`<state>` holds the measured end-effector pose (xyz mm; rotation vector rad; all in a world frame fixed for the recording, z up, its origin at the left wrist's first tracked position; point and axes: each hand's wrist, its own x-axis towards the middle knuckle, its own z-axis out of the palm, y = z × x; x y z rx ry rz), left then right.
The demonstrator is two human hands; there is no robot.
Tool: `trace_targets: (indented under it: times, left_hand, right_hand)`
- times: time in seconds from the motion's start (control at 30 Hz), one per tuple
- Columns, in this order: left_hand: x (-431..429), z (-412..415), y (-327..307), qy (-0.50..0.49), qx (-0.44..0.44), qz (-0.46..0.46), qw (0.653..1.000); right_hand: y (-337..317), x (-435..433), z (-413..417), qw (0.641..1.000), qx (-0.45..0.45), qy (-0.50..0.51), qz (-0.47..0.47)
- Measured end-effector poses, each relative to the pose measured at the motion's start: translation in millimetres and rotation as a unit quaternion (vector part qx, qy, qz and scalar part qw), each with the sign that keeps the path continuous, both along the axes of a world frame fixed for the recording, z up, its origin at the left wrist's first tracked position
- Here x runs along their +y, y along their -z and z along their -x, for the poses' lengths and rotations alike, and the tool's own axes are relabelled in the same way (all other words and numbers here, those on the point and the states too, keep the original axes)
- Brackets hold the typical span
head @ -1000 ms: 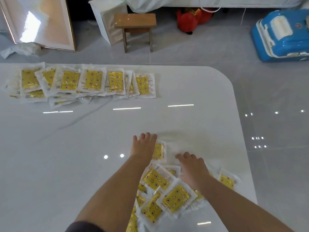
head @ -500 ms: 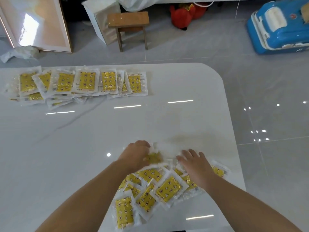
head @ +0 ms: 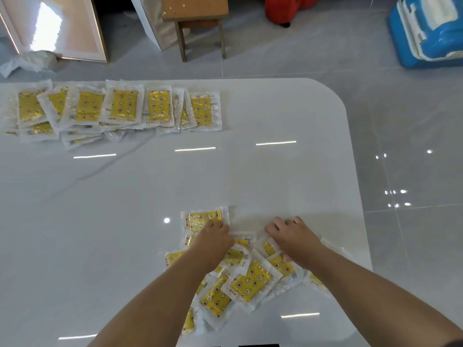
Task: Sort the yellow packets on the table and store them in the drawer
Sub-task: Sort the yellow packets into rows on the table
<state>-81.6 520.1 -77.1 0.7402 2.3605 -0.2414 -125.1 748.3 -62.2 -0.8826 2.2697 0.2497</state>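
Note:
A loose pile of yellow packets (head: pixel 251 283) in clear wrappers lies at the near edge of the white table (head: pixel 225 176). At the top of the pile, my left hand (head: pixel 215 240) has its fingers curled on the lower right edge of one flat yellow packet (head: pixel 200 219). My right hand (head: pixel 294 237) rests beside it on the pile's right part, fingers stretched forward over clear wrappers. A tidy overlapping row of yellow packets (head: pixel 122 106) lies along the table's far left. No drawer is in view.
The table's rounded corner is at the far right, with grey tiled floor beyond. On the floor stand a wooden stool (head: pixel 195 11), a blue toy car (head: pixel 426 28), a red object (head: pixel 288 6) and a leaning framed panel (head: pixel 55 26).
My left hand has drawn back from a flat reach and curled onto one packet, which now lies flat at the pile's top. The right hand stays on the pile. The camera has tilted down.

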Motion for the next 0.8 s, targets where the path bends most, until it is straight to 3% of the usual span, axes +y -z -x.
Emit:
trace_targets:
  times: [0.1,0.23,0.3,0.4,0.5,0.6,0.7,0.77,0.8]
  left_hand:
    - [0,3,1,-0.005,-0.025,0.003,1.0]
    - [-7,13,-9,-0.045,-0.042,-0.029,0.998]
    - [-19,23,-23,-0.143,-0.08,-0.081,0.983]
    - [-45,42,-51,-0.292,-0.124,-0.179,0.931]
    - [-77,58,-78,-0.48,-0.138,-0.28,0.82]
    - [-109,72,-93,-0.618,-0.173,-0.411,0.647]
    - [-134,85,-103,-0.672,-0.235,-0.522,0.469]
    - [-147,96,-108,-0.673,-0.274,-0.568,0.387]
    - [-154,101,-110,-0.672,-0.283,-0.579,0.364]
  right_hand:
    - [-11,3,10,0.999,-0.031,-0.019,0.036]
    - [-19,-1,28,0.994,-0.08,-0.067,-0.029]
    - [-26,-10,39,0.991,-0.108,-0.044,-0.071]
    - [-49,-30,67,0.984,-0.154,0.038,-0.086]
    - [-72,-50,100,0.975,-0.18,0.126,-0.03]
    - [-92,-81,129,0.954,-0.2,0.217,0.043]
    - [-106,-128,146,0.894,-0.24,0.349,0.147]
    - [-110,-165,151,0.84,-0.264,0.429,0.204]
    - [-111,-185,154,0.813,-0.267,0.462,0.232]
